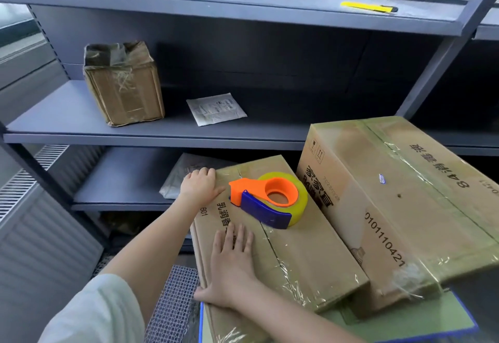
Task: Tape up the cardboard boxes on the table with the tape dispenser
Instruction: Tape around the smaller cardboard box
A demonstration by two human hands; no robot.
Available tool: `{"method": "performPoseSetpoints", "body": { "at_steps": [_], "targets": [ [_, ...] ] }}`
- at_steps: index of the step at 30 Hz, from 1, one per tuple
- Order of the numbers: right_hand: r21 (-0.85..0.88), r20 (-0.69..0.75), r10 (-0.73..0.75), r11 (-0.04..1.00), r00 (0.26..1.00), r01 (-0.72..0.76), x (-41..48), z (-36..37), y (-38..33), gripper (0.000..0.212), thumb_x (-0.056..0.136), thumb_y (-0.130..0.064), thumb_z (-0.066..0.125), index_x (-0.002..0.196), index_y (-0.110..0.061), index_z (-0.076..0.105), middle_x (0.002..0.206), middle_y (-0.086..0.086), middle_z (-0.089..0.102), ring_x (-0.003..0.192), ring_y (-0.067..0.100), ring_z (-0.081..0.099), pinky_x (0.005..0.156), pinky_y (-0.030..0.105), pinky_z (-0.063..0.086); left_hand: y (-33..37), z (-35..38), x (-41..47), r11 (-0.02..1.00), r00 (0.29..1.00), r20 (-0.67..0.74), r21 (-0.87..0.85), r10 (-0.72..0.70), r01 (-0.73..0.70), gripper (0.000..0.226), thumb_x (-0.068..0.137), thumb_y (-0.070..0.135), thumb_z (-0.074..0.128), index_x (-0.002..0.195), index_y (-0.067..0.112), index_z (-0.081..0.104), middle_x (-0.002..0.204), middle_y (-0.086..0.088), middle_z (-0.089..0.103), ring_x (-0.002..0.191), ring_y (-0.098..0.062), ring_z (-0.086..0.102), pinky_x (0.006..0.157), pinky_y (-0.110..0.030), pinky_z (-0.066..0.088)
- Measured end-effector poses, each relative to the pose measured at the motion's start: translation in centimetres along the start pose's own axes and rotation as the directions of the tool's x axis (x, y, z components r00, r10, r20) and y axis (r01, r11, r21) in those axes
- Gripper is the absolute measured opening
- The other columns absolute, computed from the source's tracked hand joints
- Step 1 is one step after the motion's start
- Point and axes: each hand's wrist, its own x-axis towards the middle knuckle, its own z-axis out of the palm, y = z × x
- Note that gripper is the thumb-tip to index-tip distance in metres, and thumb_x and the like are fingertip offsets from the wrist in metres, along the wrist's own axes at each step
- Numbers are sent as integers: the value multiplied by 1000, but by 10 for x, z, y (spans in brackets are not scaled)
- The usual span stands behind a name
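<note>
Orange-and-blue tape dispenser (266,202) (yellow roll)

Flat box (283,256): matt brown cardboard, seams under glossy, wrinkled clear tape. Tall box (405,207): same cardboard, glossy tape bands. Tape dispenser (267,199): smooth orange and blue plastic, glossy yellowish tape roll. Shelf (81,116): smooth, matt grey painted metal.
</note>
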Motion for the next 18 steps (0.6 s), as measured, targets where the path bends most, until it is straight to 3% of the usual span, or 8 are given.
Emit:
{"method": "performPoseSetpoints", "body": {
  "at_steps": [8, 18],
  "targets": [
    [-104, 6, -267, 958, 964, 266, -30, 13, 19, 115, 76, -61, 61, 149, -2, -6, 152, 31, -14, 137, 51, -17, 111, 61, -9, -9, -3, -64, 970, 971, -2, 35, -239, 239, 59, 92, 57, 41, 130, 11, 40, 132, -11, 49, 121, -29, 45, 97, -40, 40],
    [-212, 31, -511, 837, 859, 505, -51, 29, 58, 114, 73, -58, 66, 151, -9, -2, 155, 22, -13, 141, 44, -17, 115, 53, -8, 2, 2, -133, 859, 859, 10, 37, -511, 511, 56, 93, 56, 40, 126, 11, 41, 131, -11, 49, 121, -31, 44, 95, -41, 38]
  ]
}}
